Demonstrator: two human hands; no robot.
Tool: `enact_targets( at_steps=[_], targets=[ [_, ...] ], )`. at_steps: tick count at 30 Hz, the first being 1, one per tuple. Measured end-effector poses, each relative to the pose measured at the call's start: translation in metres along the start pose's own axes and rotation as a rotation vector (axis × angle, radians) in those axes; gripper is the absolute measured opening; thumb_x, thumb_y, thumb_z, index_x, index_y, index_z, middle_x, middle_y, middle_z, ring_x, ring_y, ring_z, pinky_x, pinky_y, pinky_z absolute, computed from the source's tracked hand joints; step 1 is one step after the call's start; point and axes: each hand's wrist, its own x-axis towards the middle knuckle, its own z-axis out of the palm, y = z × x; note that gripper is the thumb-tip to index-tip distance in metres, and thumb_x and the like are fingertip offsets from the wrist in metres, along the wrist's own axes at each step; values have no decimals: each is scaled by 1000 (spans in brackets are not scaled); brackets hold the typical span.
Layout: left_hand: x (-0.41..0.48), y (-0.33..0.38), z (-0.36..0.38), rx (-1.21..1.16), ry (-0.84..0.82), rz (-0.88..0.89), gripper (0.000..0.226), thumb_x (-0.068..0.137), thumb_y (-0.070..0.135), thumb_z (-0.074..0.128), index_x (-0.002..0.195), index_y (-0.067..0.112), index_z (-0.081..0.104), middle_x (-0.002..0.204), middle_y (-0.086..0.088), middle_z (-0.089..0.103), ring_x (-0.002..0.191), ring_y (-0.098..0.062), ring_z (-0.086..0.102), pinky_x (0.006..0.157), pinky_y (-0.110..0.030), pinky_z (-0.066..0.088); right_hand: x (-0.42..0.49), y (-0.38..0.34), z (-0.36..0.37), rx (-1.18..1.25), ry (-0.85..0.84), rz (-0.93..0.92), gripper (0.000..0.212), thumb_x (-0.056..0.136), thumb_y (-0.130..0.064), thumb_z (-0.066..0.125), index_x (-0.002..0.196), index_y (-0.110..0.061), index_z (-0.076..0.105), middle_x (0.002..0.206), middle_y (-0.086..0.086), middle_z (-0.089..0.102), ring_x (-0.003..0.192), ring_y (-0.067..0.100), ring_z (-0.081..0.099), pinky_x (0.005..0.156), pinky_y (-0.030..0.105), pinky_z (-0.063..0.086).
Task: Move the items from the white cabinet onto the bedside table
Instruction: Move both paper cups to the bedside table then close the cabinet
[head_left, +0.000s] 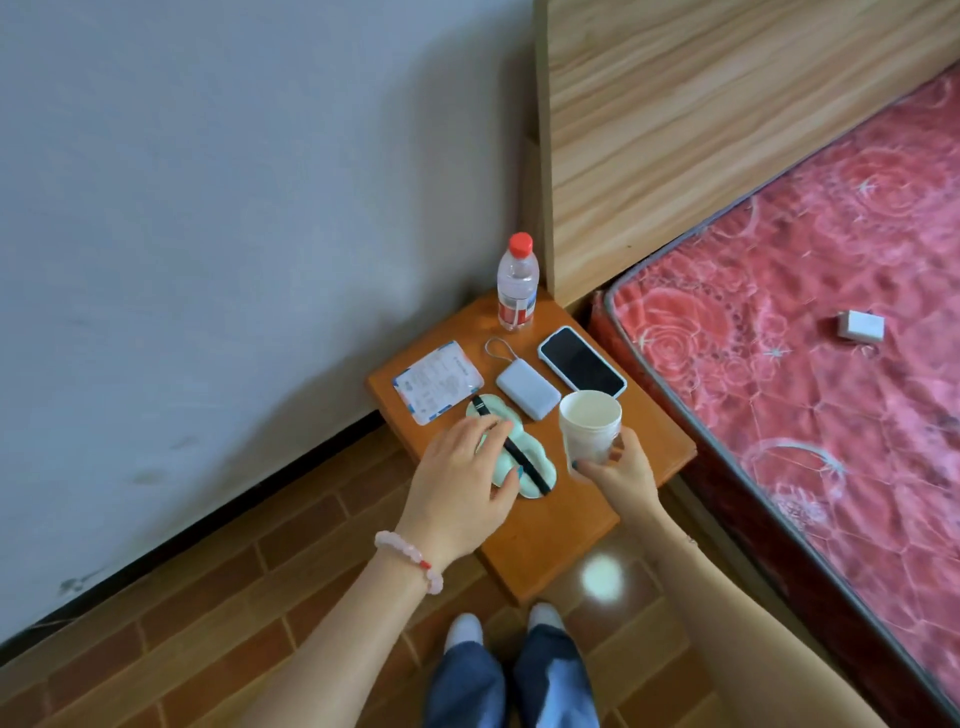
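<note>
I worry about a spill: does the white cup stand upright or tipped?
Upright. The white cup has its round mouth facing up, and the right hand holds it near its base on the bedside table. Its contents cannot be told.

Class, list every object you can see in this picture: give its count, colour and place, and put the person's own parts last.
bedside table: one, orange-brown wood, between wall and bed
water bottle: one, clear with red cap, table's far corner
phone: one, black screen, near bed
power bank: one, pale, table's middle
packet: one, white and blue, wall side
eye mask: one, mint green, under left hand
paper cup: one, white, in right hand
small box: one, white, on red mattress
left hand: on eye mask
right hand: gripping cup
</note>
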Motion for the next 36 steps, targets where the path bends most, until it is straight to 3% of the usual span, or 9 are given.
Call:
enact_targets(
  at_steps=[3,6,11,20,25,29,36],
  targets=[
    [7,-16,3,173,28,57,54,85,40,49,131,13,51,132,-7,55,126,-25,48,102,-42,40,22,17,7,-4,70,31,64,71,-7,76,125,-13,41,115,1,52,102,13,48,77,25,42],
    [8,-28,8,226,66,62,55,84,39,52,132,12,52,132,-9,56,126,-27,48,103,-46,39,41,30,14,-50,124,-42,62,68,-8,78,121,-15,45,111,-3,49,101,9,46,78,22,39],
    [4,-36,25,211,43,25,55,87,41,37,132,12,51,132,-8,55,128,-26,46,102,-47,42,67,42,29,-85,146,-64,57,71,-20,78,117,-17,45,111,-4,45,99,10,45,75,25,36],
    [10,-30,52,154,25,2,56,88,42,36,132,12,51,133,-9,55,128,-26,46,100,-48,44,79,58,40,-61,103,-56,60,74,-31,77,122,-22,42,120,-4,53,101,8,49,77,22,37],
    [10,-24,54,162,64,1,56,86,43,37,130,12,54,130,-10,58,124,-28,50,98,-47,44,76,66,32,-71,54,-21,68,75,-23,77,129,-24,36,127,-5,48,108,7,44,90,29,42],
    [5,-19,50,181,102,21,53,84,39,50,129,12,55,129,-11,58,124,-29,51,97,-48,44,64,69,18,-116,74,47,79,73,-14,78,137,-23,32,138,1,44,125,18,43,96,39,46],
    [-5,5,22,201,128,27,55,80,39,55,128,12,55,128,-11,58,122,-29,52,98,-47,41,9,34,-23,-298,162,-74,75,81,-16,70,142,-18,27,147,4,34,131,19,36,98,29,37]
  ],
)
